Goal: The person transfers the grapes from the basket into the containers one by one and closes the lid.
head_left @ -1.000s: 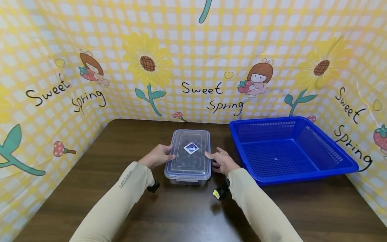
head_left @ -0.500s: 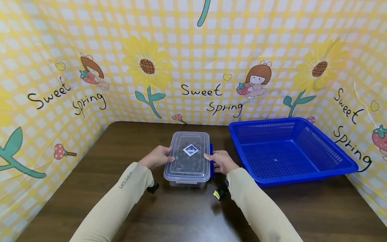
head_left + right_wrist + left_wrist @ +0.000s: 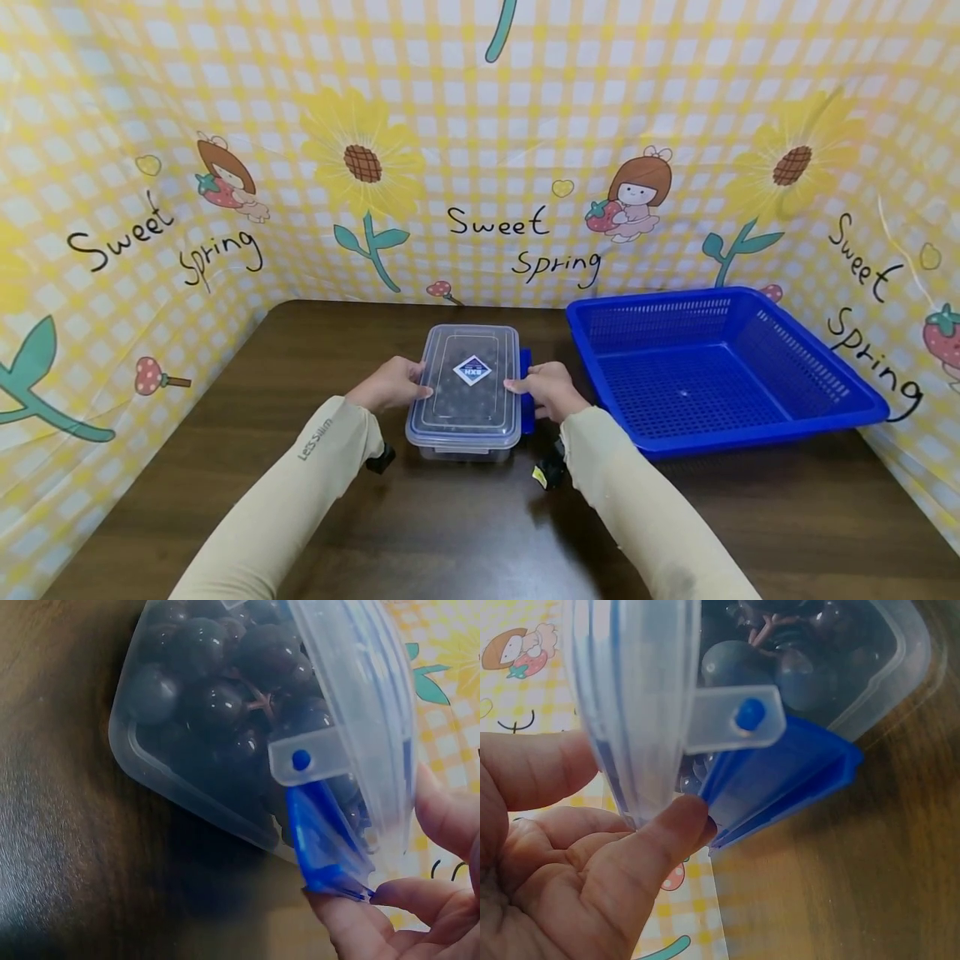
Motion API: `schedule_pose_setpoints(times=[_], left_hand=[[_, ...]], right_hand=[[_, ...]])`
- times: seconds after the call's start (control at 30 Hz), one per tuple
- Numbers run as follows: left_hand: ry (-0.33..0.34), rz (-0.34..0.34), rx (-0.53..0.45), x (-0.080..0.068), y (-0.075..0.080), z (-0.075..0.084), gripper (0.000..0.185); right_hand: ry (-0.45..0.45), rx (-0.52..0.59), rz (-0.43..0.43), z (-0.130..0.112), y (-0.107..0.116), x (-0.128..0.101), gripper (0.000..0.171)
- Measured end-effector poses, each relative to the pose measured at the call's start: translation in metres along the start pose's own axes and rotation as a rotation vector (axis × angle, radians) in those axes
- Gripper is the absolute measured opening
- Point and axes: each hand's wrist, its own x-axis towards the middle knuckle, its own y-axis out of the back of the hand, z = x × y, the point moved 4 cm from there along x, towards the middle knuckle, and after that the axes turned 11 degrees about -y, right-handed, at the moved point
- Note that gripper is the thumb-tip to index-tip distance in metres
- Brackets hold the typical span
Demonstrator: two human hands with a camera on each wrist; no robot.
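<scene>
The clear box [image 3: 465, 387] of dark grapes [image 3: 217, 682] stands on the brown table [image 3: 450, 533], just left of the blue basket [image 3: 720, 367]. The left hand [image 3: 390, 385] pinches the box's left blue clip [image 3: 780, 780]. The right hand [image 3: 551, 390] pinches its right blue clip [image 3: 322, 840], which is flipped outward.
</scene>
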Motion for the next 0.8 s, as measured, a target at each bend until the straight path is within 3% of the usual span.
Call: schedule_pose_setpoints(times=[0.33,0.5,0.8], left_hand=[[0.002,0.006,0.069,-0.001,0.001,0.002,0.046],[-0.005,0.007,0.028,-0.002,-0.002,0.000,0.048],[-0.009,0.023,0.025,-0.003,-0.001,0.001,0.045]], right_hand=[[0.071,-0.102,0.129,-0.009,-0.002,-0.007,0.058],[0.083,-0.186,0.173,-0.010,-0.005,-0.006,0.057],[0.091,-0.139,0.101,-0.012,-0.008,-0.008,0.060]])
